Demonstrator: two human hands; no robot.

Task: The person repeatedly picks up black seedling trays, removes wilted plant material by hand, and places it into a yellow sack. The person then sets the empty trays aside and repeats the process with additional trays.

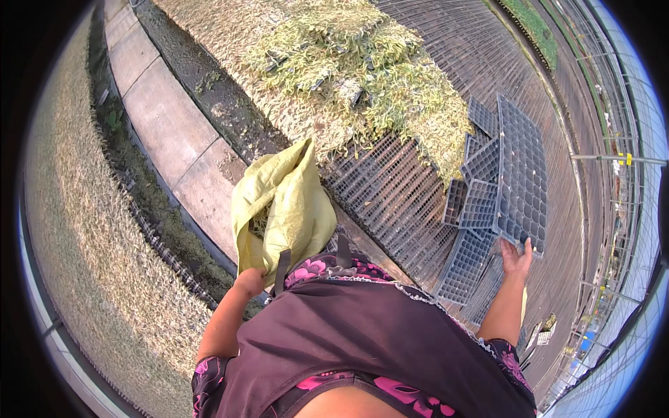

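Observation:
My right hand grips the near edge of a black plastic seedling tray with many round cells. That tray is raised on its side above a loose heap of similar seedling trays on the right. At my waist, my left hand is closed on the rim of a yellow-green woven sack. The sack's mouth gapes a little, and some dry plant matter shows inside. Parts of the left fingers are hidden by the cloth.
Wilted yellow-green seedlings lie piled over slatted bench racks ahead. A concrete walkway runs along the left, with a bed of dried plants beyond it. Wire and poles of a greenhouse structure stand at the far right.

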